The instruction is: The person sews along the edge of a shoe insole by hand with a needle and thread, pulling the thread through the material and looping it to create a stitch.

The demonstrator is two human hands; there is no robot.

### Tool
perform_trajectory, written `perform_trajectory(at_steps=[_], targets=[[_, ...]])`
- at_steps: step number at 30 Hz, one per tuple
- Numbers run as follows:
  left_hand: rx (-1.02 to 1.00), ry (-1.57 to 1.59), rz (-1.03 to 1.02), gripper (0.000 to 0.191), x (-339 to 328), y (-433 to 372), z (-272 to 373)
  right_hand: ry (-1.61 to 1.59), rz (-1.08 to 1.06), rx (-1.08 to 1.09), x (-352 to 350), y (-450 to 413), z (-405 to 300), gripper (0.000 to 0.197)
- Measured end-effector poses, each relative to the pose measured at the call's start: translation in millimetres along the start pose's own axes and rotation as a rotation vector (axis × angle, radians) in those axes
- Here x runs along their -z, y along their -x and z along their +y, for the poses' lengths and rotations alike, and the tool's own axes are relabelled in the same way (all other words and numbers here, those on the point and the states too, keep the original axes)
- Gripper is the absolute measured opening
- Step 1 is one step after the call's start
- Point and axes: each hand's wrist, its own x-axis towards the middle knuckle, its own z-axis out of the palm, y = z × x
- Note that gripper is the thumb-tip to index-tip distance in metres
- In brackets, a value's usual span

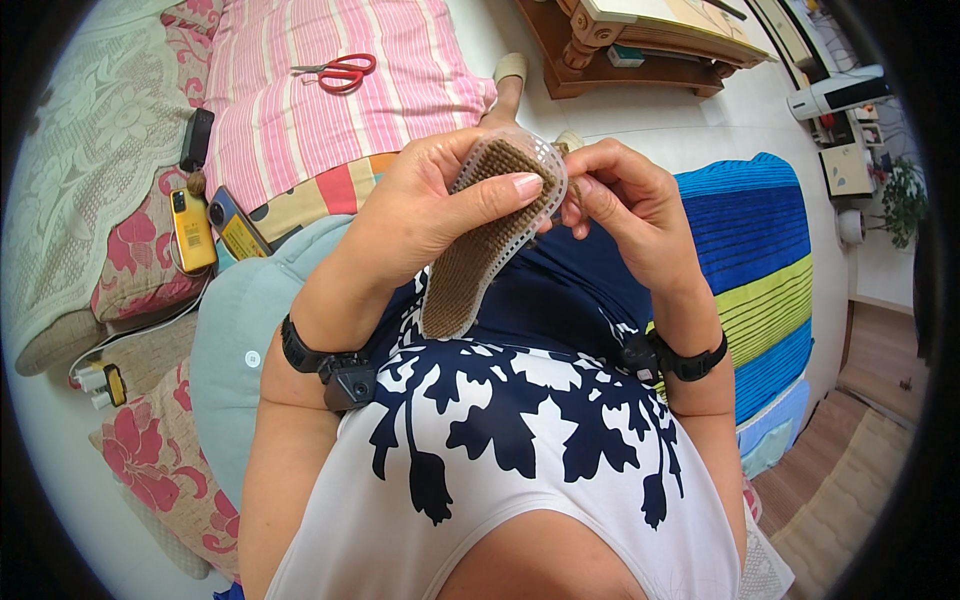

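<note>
In front of me is a shoe sole [459, 281] of white plastic mesh, filled with brown yarn stitches over most of its face. Bare mesh shows at its toe end and along one edge. My left hand [439, 199] grips the sole by its left side, thumb pressed flat on the stitches. At the sole's right edge, my right hand [626, 202] pinches a strand of brown yarn [577, 196] between thumb and fingers. Whether a needle is in those fingers cannot be seen. More yarn shows behind the toe end, partly hidden.
Red-handled scissors [346, 73] lie on a pink striped cushion [270, 112]. To the left are a yellow phone [193, 229], another phone [236, 223] and a black device [196, 140]. A blue and green striped cover [750, 277] lies right. A wooden table [637, 37] stands ahead.
</note>
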Motion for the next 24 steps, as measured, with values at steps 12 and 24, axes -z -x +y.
perform_trajectory(at_steps=[12, 24], targets=[[-0.034, -0.087, 0.028, 0.02, 2.8, -1.2, -0.4, -0.012, 0.047, 0.046, -14.5, -6.5, -1.8, 0.01], [-0.08, -0.08, 0.132, 0.021, 8.2, -8.0, -6.0, 0.211, 0.226, 0.167, -25.6, -20.1, -1.5, 0.015]])
